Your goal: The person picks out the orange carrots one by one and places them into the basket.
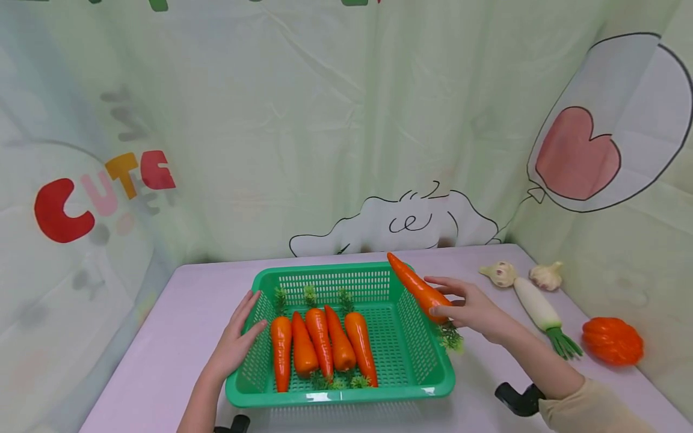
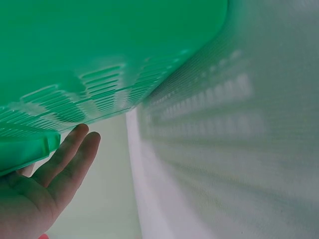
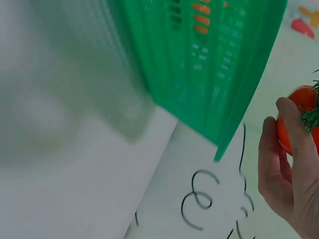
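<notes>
A green plastic basket (image 1: 397, 394) stands on the table with several orange carrots (image 1: 316, 343) lying side by side in its left and middle part. My right hand (image 1: 470, 307) grips another carrot (image 1: 414, 282) by its thick leafy end, over the basket's right rim; its tip points up and left. In the right wrist view, thumb and fingers (image 3: 294, 129) pinch that carrot near its green leaves (image 3: 311, 114). My left hand (image 1: 235, 340) rests against the basket's left side with fingers extended. In the left wrist view, the left hand (image 2: 55, 184) lies beside the basket's wall (image 2: 109, 50), fingers straight.
To the right on the table (image 1: 146, 361) lie two garlic bulbs (image 1: 500, 273), a white radish (image 1: 541, 304) with green leaf stubs, and an orange ribbed pumpkin (image 1: 613, 341). A printed curtain (image 1: 325, 120) hangs behind the table and along both sides.
</notes>
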Motion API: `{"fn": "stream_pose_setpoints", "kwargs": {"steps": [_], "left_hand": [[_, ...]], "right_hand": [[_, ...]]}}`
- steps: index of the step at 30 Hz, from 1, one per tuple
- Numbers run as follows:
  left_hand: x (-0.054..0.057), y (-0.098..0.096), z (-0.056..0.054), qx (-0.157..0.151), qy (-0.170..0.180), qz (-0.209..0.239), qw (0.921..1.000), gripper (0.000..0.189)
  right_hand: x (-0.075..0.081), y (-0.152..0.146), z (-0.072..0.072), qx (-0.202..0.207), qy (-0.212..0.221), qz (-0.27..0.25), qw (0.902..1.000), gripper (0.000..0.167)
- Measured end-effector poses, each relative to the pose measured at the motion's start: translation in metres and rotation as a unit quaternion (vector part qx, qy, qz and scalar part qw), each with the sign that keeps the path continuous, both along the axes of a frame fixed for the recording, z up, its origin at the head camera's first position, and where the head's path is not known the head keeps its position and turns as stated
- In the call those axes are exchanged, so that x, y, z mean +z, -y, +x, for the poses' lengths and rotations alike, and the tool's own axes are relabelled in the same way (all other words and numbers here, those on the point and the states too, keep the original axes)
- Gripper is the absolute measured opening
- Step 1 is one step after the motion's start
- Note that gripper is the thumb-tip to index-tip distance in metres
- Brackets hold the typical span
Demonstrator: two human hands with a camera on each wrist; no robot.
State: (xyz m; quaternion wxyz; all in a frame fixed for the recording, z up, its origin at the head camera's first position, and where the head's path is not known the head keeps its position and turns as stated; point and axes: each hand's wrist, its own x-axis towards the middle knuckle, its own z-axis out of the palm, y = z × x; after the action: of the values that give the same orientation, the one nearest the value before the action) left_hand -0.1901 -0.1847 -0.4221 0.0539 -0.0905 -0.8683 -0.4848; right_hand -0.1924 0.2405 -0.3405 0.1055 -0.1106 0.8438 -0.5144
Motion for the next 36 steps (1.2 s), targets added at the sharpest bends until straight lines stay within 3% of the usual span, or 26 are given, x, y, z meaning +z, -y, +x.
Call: {"fn": "stream_pose_setpoints", "kwargs": {"steps": [16,24,36], "left_hand": [[0.001,0.0,0.001,-0.006,0.002,0.014,0.9999,0.058],[0.001,0.0,0.001,-0.004,0.002,0.016,0.9999,0.058],[0.0,0.001,0.0,-0.004,0.002,0.015,0.9999,0.059]], "right_hand": [[-0.016,0.055,0.004,0.02,0.046,-0.042,0.9979,0.058],[-0.031,0.072,0.003,0.001,0.046,-0.019,0.9987,0.053],[-0.055,0.087,0.003,-0.019,0.048,0.066,0.9965,0.053]]}}
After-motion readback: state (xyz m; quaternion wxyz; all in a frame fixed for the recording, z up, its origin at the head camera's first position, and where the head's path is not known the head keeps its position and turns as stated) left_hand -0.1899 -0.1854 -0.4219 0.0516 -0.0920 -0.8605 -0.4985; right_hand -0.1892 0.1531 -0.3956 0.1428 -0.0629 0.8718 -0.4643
